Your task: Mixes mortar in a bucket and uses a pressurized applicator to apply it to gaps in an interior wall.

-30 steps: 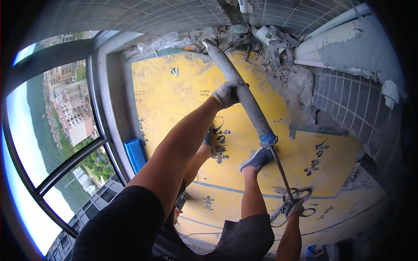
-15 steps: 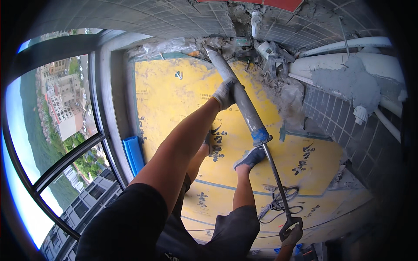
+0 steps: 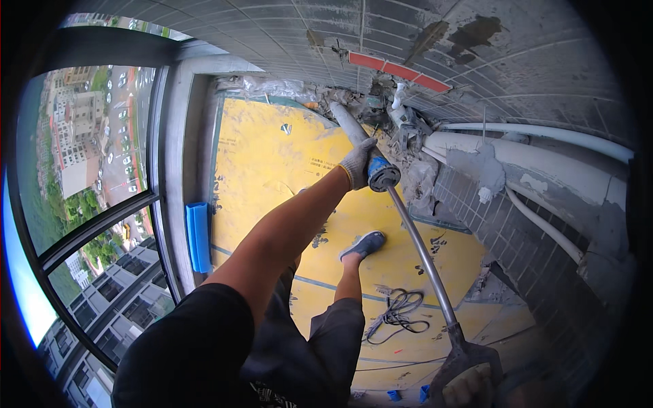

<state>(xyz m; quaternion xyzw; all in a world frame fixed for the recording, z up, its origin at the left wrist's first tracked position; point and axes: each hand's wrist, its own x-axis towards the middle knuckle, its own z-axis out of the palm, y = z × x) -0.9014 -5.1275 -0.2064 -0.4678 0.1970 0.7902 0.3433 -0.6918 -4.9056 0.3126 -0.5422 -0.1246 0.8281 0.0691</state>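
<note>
My left hand [image 3: 358, 163], in a whitish knit glove, is wrapped round the grey tube [image 3: 348, 124] of a hand grout pump, just beside its blue collar [image 3: 382, 171]. The tube slants away to the upper left, its far end among rubble at the wall's foot. From the collar a bare metal rod [image 3: 425, 255] runs toward the lower right and ends in a dark loop handle [image 3: 464, 358]. My right hand [image 3: 469, 389] is closed on that handle; its fingers show through the loop near the bottom edge.
Dusty yellow sheeting [image 3: 265, 149] covers the floor, with a coiled black cable [image 3: 398, 316] on it. At left, a blue roll [image 3: 198, 238] stands by the window frame. Broken debris [image 3: 411, 129] and thick white pipes [image 3: 537, 166] line the tiled wall.
The handle has come nearer and lower in view, with my right hand on it. My left hand now sits close to the blue collar rather than midway along the tube. The view has shifted.
</note>
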